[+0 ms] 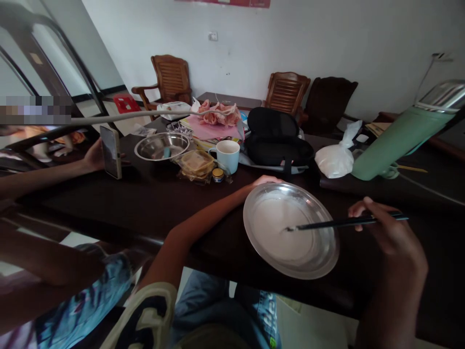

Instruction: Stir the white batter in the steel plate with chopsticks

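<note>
A metal bowl (pixel 329 257) of whitish, milky liquid (pixel 276 228) stands near the table's front edge, looking tilted toward me. My left hand (pixel 268 180) grips its far left rim; the fingers are partly hidden behind the bowl. In my right hand (pixel 385 225) is a pair of dark chopsticks (pixel 337 223), held from the right, with the tips in the liquid. I cannot tell whether the bowl's base rests fully on the table.
Behind the bowl stand a white mug (pixel 228 157), a small yellow-lidded jar (pixel 217 175), an open black case (pixel 278 140), a tied bag of white powder (pixel 336 157) and a leaning green flask (pixel 403 143). Left, another person's hand (pixel 95 155) holds a phone (pixel 111 151) near a second metal bowl (pixel 141 151).
</note>
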Available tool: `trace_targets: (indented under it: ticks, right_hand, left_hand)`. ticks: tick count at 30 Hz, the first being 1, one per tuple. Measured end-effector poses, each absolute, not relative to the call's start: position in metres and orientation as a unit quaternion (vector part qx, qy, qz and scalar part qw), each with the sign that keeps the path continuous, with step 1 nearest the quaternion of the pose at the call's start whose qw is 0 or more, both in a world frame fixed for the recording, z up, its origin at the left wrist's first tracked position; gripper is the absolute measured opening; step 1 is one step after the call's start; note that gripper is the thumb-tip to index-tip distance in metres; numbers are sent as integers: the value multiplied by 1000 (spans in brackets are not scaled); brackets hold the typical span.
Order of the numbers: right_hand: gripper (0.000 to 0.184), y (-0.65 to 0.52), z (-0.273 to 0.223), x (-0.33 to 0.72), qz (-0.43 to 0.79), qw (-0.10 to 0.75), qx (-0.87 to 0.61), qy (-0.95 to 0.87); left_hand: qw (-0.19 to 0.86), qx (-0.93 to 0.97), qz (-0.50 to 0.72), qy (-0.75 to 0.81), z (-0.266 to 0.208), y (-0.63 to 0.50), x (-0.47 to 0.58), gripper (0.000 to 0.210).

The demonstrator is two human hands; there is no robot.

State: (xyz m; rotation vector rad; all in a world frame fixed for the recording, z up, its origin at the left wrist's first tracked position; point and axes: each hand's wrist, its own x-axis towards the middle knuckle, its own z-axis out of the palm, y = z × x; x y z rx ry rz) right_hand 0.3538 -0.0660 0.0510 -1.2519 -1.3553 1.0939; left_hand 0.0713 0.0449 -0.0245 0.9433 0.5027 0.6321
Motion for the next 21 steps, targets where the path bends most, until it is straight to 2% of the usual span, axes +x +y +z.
trace_targets:
  ticks: [2, 3, 6, 8, 12, 17, 21]
  right_hand:
    - [39, -66, 51, 352, 410, 517, -523, -539]
    - [38, -66, 52, 350, 410, 511, -521, -547]
    - [39, -70, 54, 347, 477, 411, -494, -600]
    - [40, -71, 55, 348, 502, 385, -485, -603]
    - [36, -69, 52, 352, 439, 480, -513, -559]
    - [39, -68, 52, 358, 481, 411, -512, -581]
    - [36, -70, 55, 354, 421, 497, -535, -538]
  left_hand:
    - [815, 439, 292, 239, -26, 46, 72, 23]
    - [815, 439, 293, 241, -27, 47, 72, 22]
    - [811, 437, 297, 252, -29, 48, 73, 23]
    - [807, 438, 298, 260, -28, 49, 73, 26]
    - [806, 443, 293, 260, -25, 49, 73, 30]
    - [793, 458, 304, 262, -27, 49, 73, 24]
    - [798, 460, 296, 253, -29, 51, 74, 25]
